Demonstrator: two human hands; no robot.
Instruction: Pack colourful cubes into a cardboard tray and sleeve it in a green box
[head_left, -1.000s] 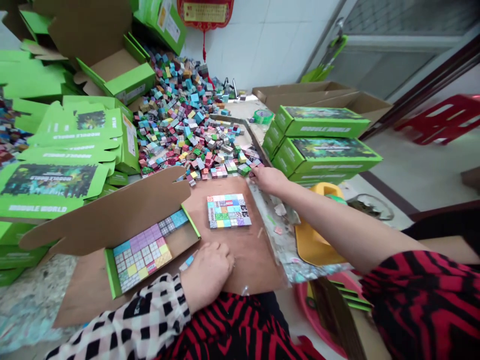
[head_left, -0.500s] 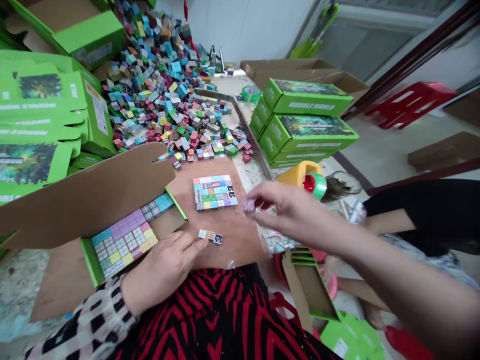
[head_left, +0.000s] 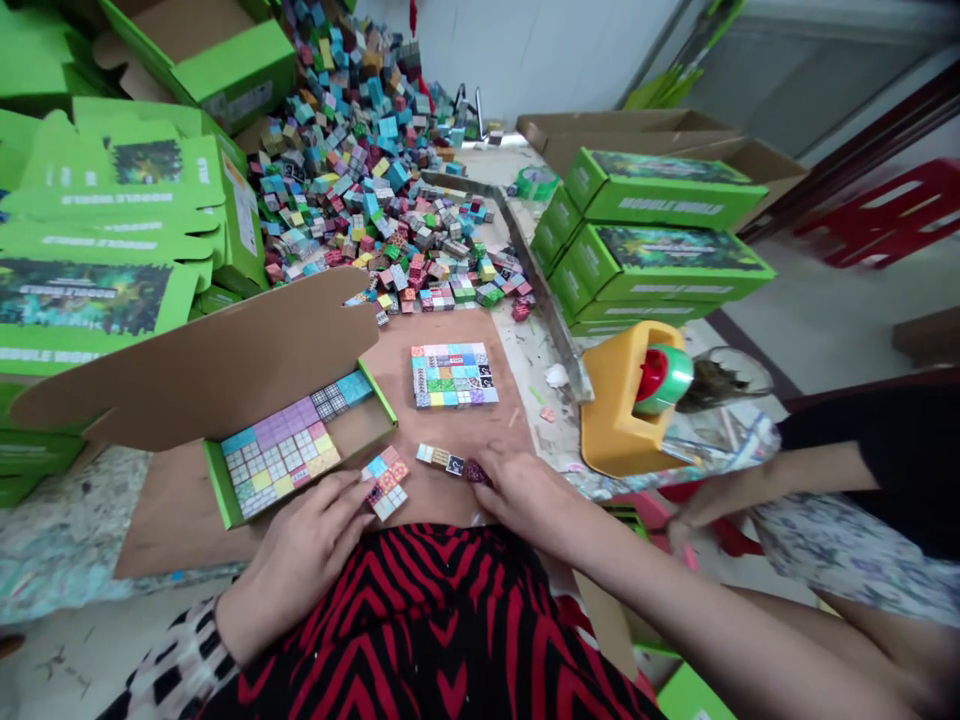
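Observation:
My left hand rests with its fingertips at the left edge of a small group of patterned cubes; its fingers are apart. A dark maroon cube is pinched in my right hand, at the right end of a short row of cubes. Behind them lies a flat rectangular block of colourful cubes on the brown board. To the left, an open green box holds rows of patterned cubes, with bare cardboard at its right end.
A large heap of cubes lies at the back. Flattened green boxes are on the left, stacked green boxes at the back right. A yellow tape dispenser stands right of the board. Another person's arm shows at right.
My right hand has come down and left to the end of the short row. My left hand has moved left off that row, and the small group of cubes now shows. The view has shifted.

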